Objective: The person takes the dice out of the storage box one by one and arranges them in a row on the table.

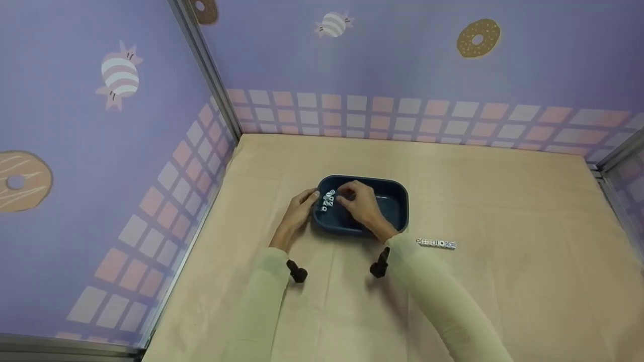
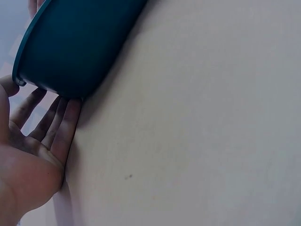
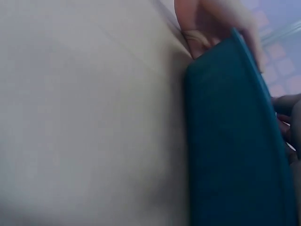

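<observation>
The right hand (image 1: 360, 202) arches, fingers bent, inside the blue tub (image 1: 342, 230).

Cannot count the tiny dice (image 1: 328, 199), apparently overlapping, at nine o'clock inside the tub (image 1: 392, 208), nor see beneath the right hand (image 1: 361, 203) at their three o'clock.

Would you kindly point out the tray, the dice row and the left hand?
Tray (image 1: 390, 208), head view: bare floor, right end.
Dice row (image 1: 436, 244), head view: middle of its top.
Left hand (image 1: 297, 212), head view: back of the hand.
</observation>
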Demonstrator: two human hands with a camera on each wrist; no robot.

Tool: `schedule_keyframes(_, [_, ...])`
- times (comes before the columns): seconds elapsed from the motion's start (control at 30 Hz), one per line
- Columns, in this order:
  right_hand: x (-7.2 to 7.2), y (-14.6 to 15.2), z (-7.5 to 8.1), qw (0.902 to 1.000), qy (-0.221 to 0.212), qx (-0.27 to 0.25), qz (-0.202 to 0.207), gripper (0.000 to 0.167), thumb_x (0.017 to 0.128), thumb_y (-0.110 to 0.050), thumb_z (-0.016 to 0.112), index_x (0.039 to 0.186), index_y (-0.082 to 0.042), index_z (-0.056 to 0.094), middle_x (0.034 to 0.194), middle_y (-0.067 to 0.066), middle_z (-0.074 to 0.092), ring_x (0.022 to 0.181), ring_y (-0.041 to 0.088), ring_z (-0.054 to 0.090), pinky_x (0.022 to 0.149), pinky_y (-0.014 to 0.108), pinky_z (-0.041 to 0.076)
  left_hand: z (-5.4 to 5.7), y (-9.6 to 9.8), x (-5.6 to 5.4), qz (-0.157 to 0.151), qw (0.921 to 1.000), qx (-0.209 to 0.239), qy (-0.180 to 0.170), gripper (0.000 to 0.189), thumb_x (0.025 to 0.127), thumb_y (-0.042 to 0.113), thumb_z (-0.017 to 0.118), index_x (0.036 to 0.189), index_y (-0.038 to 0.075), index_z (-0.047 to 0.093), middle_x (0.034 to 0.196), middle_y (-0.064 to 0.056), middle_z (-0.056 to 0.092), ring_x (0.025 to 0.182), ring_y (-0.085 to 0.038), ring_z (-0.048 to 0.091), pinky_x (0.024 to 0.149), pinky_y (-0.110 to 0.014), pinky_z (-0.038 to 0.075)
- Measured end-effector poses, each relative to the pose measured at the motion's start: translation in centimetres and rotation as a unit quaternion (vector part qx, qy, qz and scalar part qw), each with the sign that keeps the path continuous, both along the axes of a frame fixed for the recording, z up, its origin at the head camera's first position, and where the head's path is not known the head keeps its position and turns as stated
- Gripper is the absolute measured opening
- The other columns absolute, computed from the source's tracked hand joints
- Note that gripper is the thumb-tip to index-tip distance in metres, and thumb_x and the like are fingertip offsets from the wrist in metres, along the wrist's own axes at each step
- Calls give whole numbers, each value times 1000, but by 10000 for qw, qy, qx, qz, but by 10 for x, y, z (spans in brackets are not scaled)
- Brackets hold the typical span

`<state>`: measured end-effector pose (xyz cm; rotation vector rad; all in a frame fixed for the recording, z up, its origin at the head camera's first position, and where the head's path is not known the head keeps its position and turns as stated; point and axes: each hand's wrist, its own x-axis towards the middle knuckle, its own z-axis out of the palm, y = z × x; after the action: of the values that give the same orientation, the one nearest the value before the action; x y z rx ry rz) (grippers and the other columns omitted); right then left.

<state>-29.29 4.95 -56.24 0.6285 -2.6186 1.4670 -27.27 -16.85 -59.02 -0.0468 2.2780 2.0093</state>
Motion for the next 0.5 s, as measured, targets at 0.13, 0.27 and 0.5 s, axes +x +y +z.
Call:
schedule_keyframes(0.13, [-8,-10,-6,9997,-27,115,-217,17,96,-3,78,112,2,77,108,13,73,101,26,68,91,43,56,2,0,0,80,9999,-68,18,47,111,38,57,147,8,63,146,-11,63,136,-26,58,115,-46,43])
schedule_keyframes(0.27, [-12,-14,-10,9986,-63,493,-176,17,97,-3,77,112,3,77,107,14,72,101,27,68,90,42,57,1,1,0,87,10000,-36,-4,46,111,38,58,146,8,64,143,-11,64,129,-25,61,110,-43,46])
schedule_keyframes(0.5, [-14,-15,-15,9923,-162,1166,397,19,100,-5,74,119,-1,76,113,13,69,106,26,66,95,43,55,0,1,0,136,9999,-7,1,45,111,37,58,146,9,64,144,-11,64,132,-25,59,112,-44,44])
